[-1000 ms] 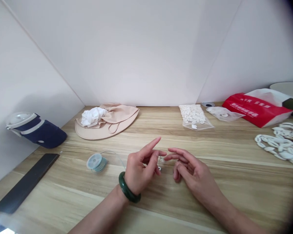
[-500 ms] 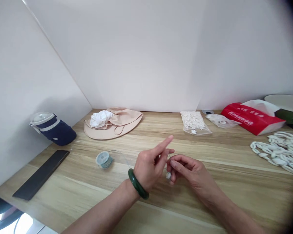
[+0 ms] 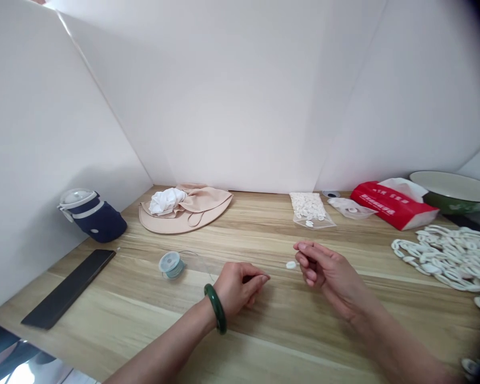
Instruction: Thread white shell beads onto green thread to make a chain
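Both grips are half closed, and neither shows a clear hold on anything. The left hand, wearing a dark green jade bangle, curls its fingers inward above the pale wood-grain tabletop. The right hand draws its fingertips together. A small white oval bead shows between the hands, just beside those fingertips. A fine clear thread leaves a pale blue-green plastic spool toward the left hand; its far end is too thin to follow.

White partition walls angle together behind a light wood-grain tabletop.
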The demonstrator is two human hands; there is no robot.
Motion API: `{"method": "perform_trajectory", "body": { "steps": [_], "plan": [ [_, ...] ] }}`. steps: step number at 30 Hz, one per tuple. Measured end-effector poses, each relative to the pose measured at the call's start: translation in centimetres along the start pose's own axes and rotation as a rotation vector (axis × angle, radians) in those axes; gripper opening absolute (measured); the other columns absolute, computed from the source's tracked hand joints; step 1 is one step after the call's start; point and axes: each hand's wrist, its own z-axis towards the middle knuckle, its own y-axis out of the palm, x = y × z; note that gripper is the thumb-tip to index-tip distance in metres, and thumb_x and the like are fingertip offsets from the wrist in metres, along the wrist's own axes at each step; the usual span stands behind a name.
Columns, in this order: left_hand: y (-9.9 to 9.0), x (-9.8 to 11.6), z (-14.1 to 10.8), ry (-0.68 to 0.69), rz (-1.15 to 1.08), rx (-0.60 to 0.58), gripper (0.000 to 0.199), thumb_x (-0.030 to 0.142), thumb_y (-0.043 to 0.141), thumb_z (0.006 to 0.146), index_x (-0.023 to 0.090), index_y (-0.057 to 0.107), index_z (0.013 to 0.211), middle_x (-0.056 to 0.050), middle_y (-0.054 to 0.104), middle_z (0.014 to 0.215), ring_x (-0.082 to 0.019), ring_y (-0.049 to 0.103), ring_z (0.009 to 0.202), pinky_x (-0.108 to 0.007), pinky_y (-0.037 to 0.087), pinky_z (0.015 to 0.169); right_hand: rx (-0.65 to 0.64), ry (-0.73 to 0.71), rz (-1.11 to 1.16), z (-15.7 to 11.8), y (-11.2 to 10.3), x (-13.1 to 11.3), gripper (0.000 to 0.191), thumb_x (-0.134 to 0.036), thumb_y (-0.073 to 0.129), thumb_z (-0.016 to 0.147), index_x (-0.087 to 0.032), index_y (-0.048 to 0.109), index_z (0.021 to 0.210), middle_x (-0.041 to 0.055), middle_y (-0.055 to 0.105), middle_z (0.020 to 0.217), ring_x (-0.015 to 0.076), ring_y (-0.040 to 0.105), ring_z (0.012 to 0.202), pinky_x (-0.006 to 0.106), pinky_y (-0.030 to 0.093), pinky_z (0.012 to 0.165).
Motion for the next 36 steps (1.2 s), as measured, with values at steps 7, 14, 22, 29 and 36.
{"method": "perform_trajectory", "body": {
  "steps": [7, 14, 22, 29, 36],
  "plan": [
    [-1.9, -0.3, -0.9, 0.112, 0.218, 0.097, 0.03, 0.033, 0.055, 0.081, 0.021, 0.068, 0.106, -0.003, 0.066, 0.087, -0.008, 0.05, 0.051, -0.021, 0.043, 0.053, -0.004, -0.019, -0.128, -0.9, 0.8, -0.7, 0.021, -0.036, 0.066, 0.074, -0.016, 0.061, 0.073, -0.0013, 0.06, 0.069, 0.0057, 0.047, 0.047, 0.021, 0.044, 0.045],
    [-2.2, 1.8, -0.7, 0.298, 0.325, 0.171, 0.03, 0.032, 0.05, 0.086, 0.023, 0.067, 0.109, -0.005, 0.067, 0.112, -0.02, 0.058, 0.106, -0.031, 0.041, 0.095, -0.124, -0.033, -0.237, -2.4, 2.7, -2.4, 0.022, -0.037, 0.064, 0.077, -0.015, 0.065, 0.077, -0.0029, 0.056, 0.051, 0.009, 0.051, 0.047, 0.023, 0.046, 0.051],
    [0.6, 1.4, 0.7, 0.384, 0.499, -0.116, 0.024, 0.022, 0.052, 0.085, 0.02, 0.071, 0.098, -0.004, 0.072, 0.083, -0.018, 0.063, 0.081, -0.027, 0.048, 0.078, -0.042, -0.136, -0.206, -4.6, 1.8, -2.7, 0.023, -0.039, 0.062, 0.078, -0.016, 0.059, 0.073, -0.0005, 0.057, 0.066, 0.0093, 0.05, 0.05, 0.024, 0.047, 0.05],
    [-0.1, 2.4, 1.2, 0.437, 0.488, -0.169, 0.035, 0.04, 0.059, 0.08, 0.02, 0.067, 0.109, -0.009, 0.067, 0.108, -0.02, 0.061, 0.098, -0.03, 0.046, 0.087, 0.219, -0.139, -0.422, -9.5, -1.4, 3.7, 0.031, -0.047, 0.059, 0.076, -0.017, 0.059, 0.072, -0.0054, 0.043, 0.05, 0.0072, 0.039, 0.042, 0.018, 0.034, 0.04],
    [7.4, 6.1, 5.1, 0.786, 0.562, -0.331, 0.049, 0.035, 0.06, 0.081, 0.014, 0.055, 0.125, -0.014, 0.051, 0.133, -0.024, 0.048, 0.121, -0.032, 0.034, 0.104, -0.122, -0.562, -0.911, -12.0, -2.4, 7.6, 0.015, -0.021, 0.05, 0.081, -0.02, 0.06, 0.07, 0.0, 0.06, 0.057, 0.0106, 0.054, 0.051, 0.017, 0.042, 0.05]
  ]
}}
